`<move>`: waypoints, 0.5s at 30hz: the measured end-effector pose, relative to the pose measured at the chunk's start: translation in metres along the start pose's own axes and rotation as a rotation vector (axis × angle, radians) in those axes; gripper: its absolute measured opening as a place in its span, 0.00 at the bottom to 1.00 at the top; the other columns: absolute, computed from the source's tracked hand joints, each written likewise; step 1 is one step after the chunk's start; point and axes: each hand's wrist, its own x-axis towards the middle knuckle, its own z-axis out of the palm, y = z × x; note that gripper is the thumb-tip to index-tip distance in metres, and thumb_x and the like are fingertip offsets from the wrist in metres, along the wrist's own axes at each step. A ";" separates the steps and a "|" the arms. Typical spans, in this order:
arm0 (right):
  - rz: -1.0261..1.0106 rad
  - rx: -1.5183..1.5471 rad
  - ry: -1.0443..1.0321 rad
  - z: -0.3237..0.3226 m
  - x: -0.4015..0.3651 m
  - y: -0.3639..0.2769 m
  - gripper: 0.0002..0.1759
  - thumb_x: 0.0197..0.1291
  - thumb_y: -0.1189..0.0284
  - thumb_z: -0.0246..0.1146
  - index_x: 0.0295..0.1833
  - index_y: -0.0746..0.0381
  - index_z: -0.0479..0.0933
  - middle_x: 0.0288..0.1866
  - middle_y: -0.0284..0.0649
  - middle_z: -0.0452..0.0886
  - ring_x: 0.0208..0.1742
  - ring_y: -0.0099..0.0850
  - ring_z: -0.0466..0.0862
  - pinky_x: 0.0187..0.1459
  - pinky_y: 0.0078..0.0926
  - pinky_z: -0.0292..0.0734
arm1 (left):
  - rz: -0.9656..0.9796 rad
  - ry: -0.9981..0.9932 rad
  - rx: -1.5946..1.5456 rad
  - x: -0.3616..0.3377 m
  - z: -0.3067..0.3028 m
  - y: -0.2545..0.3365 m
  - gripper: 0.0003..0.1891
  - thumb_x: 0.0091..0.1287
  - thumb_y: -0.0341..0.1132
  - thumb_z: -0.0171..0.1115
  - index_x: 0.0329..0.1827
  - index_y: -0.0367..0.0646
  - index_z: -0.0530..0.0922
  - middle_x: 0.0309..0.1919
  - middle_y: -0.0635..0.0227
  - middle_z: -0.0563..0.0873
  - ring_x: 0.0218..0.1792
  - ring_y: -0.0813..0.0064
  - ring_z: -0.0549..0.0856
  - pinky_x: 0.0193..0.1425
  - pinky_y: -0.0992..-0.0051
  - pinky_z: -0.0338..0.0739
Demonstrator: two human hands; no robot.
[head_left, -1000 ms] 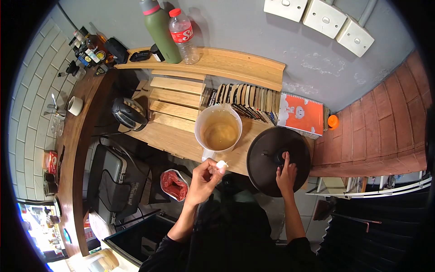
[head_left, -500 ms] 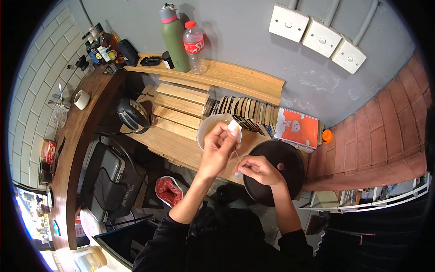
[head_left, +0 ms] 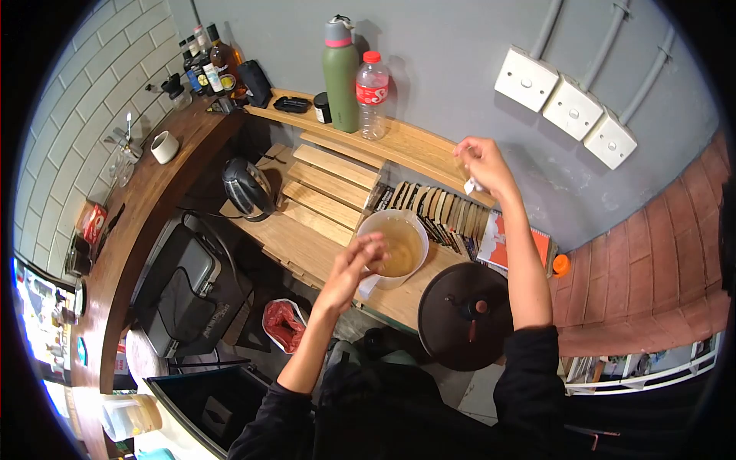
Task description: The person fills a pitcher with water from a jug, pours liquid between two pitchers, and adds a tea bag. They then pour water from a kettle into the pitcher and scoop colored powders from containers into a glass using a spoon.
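A white pitcher (head_left: 420, 264) with yellowish-brown liquid stands on the wooden bench, its handle toward me. My left hand (head_left: 354, 268) hovers over the pitcher's left rim, fingers loosely spread and slightly blurred, with nothing visible in them. Raised at the right, in front of the shelf's end, my right hand (head_left: 487, 170) pinches something small; a little white piece (head_left: 473, 186) hangs just below its fingers. A round dark lid or tray (head_left: 445, 322) with a knob lies right of the pitcher.
Behind the pitcher are a row of books (head_left: 437, 207) and a red notebook (head_left: 498, 238). The shelf (head_left: 418, 143) holds a green bottle (head_left: 341, 84) and a plastic bottle (head_left: 372, 96). A black kettle (head_left: 248, 188) stands left. Slats (head_left: 330, 188) lie between.
My right hand has moved up and away from the pitcher with the white piece. My left hand has lowered and loosened, the white item gone from it. The view has shifted, showing the liquid.
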 end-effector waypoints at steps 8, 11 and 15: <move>-0.018 -0.599 0.358 -0.003 0.030 0.055 0.09 0.60 0.70 0.63 0.38 0.64 0.83 0.28 0.49 0.84 0.35 0.48 0.86 0.40 0.44 0.79 | -0.074 0.040 -0.141 -0.066 -0.013 -0.036 0.17 0.78 0.38 0.54 0.64 0.39 0.73 0.54 0.62 0.81 0.54 0.71 0.82 0.61 0.68 0.79; 0.097 -0.642 0.233 0.000 0.019 0.068 0.10 0.60 0.68 0.62 0.39 0.63 0.83 0.34 0.52 0.86 0.44 0.54 0.84 0.46 0.50 0.79 | -0.067 0.109 -0.169 -0.078 -0.021 -0.041 0.17 0.78 0.38 0.54 0.64 0.40 0.73 0.53 0.64 0.82 0.53 0.74 0.82 0.59 0.69 0.80; 0.091 -0.642 0.280 -0.001 0.016 0.082 0.11 0.63 0.67 0.62 0.40 0.64 0.82 0.35 0.54 0.85 0.42 0.56 0.84 0.44 0.51 0.79 | -0.066 0.177 -0.202 -0.086 -0.030 -0.048 0.15 0.78 0.38 0.55 0.61 0.40 0.75 0.50 0.65 0.83 0.50 0.75 0.83 0.58 0.71 0.80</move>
